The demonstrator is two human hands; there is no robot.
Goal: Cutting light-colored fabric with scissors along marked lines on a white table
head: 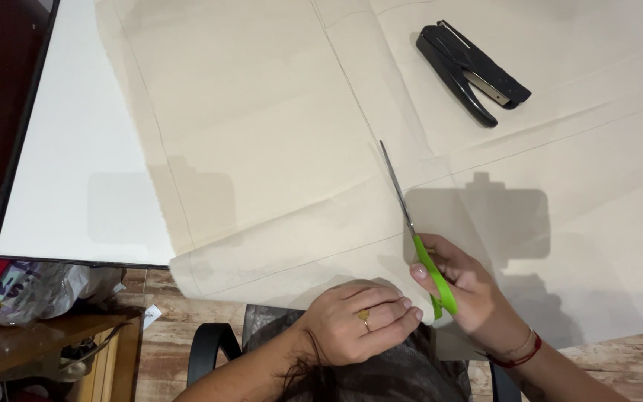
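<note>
A large sheet of beige paper point(277, 134) with faint pencil lines and creases covers the white table point(76, 171). My right hand point(466, 286) grips green-handled scissors point(418, 246) whose blades point away from me along a drawn line, with the paper's near edge between them. My left hand point(359, 320), a ring on one finger, pinches the paper's near edge just left of the scissors, fingertips almost touching the right hand. Hair hangs over my left wrist.
A black stapler point(470, 71) lies on the paper at the far right. A black chair arm point(210, 346) shows below the table edge. A crumpled plastic bag point(39, 286) sits on a wooden shelf at lower left, over a wood-plank floor.
</note>
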